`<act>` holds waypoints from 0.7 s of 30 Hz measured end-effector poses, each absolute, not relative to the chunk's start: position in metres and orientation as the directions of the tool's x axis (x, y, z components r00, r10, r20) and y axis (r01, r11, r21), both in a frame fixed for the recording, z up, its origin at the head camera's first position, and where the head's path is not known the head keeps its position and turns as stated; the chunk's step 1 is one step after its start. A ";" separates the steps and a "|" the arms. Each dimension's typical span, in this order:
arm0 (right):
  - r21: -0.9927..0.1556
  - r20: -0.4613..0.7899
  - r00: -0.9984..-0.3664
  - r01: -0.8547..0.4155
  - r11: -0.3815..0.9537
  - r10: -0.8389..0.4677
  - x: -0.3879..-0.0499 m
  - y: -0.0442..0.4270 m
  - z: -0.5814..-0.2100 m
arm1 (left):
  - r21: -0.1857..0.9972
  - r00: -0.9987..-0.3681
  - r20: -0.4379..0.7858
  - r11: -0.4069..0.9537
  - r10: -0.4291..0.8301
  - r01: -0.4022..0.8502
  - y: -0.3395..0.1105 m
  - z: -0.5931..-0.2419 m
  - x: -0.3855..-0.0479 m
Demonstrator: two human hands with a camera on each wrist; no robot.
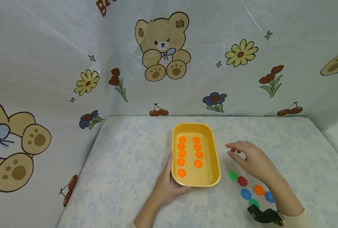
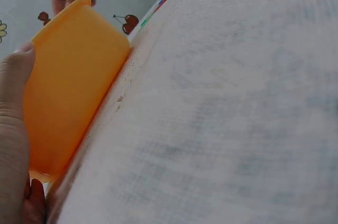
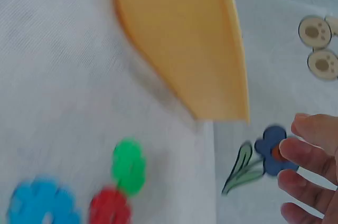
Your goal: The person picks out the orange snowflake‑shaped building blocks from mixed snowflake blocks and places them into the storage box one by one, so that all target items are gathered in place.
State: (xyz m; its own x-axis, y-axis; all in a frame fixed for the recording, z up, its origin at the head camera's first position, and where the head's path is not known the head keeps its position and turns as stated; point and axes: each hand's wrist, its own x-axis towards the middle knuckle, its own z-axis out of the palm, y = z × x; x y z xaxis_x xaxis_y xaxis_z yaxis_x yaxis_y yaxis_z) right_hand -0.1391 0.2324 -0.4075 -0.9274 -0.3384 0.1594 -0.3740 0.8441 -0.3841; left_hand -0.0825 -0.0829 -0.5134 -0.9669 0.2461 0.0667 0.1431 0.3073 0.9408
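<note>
A yellow tray point(image 1: 211, 133) stands on the table, with several orange snowflake discs point(image 1: 181, 173) lying in it in two columns. My left hand point(image 1: 166, 183) grips the tray at its near left corner, thumb along the near side and fingers along the left side. The left wrist view shows the thumb point(image 2: 16, 76) against the tray's outer wall point(image 2: 74, 86). To the right of the tray my right hand point(image 1: 252, 160) hovers with its fingers loosely bent and nothing between them. Nearest below it lie a green disc point(image 1: 232, 175) and a red disc point(image 1: 242, 181).
Closer to the right forearm are blue discs point(image 1: 246, 194), an orange disc point(image 1: 259, 190) and another green disc point(image 1: 253, 203). A black wrist strap piece point(image 1: 264, 215) partly overlaps that area. A printed cloth point(image 1: 203, 82) with bears and flowers hangs behind the table point(image 1: 123, 164).
</note>
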 end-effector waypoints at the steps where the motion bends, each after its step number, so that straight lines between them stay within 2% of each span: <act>1: -0.384 0.133 -0.935 -0.355 0.852 -0.330 -0.136 0.241 -0.409 | 0.940 -0.967 0.068 0.308 0.246 0.145 -0.083 -0.513 -0.083; 6: -0.403 -0.056 -0.955 -0.246 0.882 -0.292 -0.122 0.277 -0.421 | 0.942 -0.968 0.064 0.305 0.244 0.139 -0.083 -0.514 -0.083; 9: -0.398 -0.192 -0.942 -0.183 0.899 -0.277 -0.112 0.294 -0.433 | 0.943 -0.967 0.072 0.298 0.246 0.146 -0.083 -0.515 -0.082; 13: -0.386 -0.310 -0.913 -0.133 0.913 -0.264 -0.101 0.313 -0.447 | 0.946 -0.966 0.075 0.289 0.249 0.148 -0.083 -0.514 -0.082; 17: -0.372 -0.334 -0.911 -0.108 0.922 -0.242 -0.091 0.324 -0.459 | 0.945 -0.966 0.076 0.291 0.249 0.149 -0.083 -0.514 -0.082; 21: -0.400 -0.292 -0.926 -0.110 0.910 -0.241 -0.085 0.328 -0.468 | 0.943 -0.967 0.071 0.299 0.246 0.145 -0.082 -0.514 -0.082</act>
State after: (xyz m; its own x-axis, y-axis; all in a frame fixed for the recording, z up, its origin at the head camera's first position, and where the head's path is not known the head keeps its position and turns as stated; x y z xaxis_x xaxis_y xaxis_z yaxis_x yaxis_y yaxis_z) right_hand -0.0854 0.3284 -0.4678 -0.9256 -0.2406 -0.2922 -0.1102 0.9098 -0.4002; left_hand -0.0823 -0.0825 -0.5142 -0.9667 0.2460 0.0709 0.1452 0.2986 0.9433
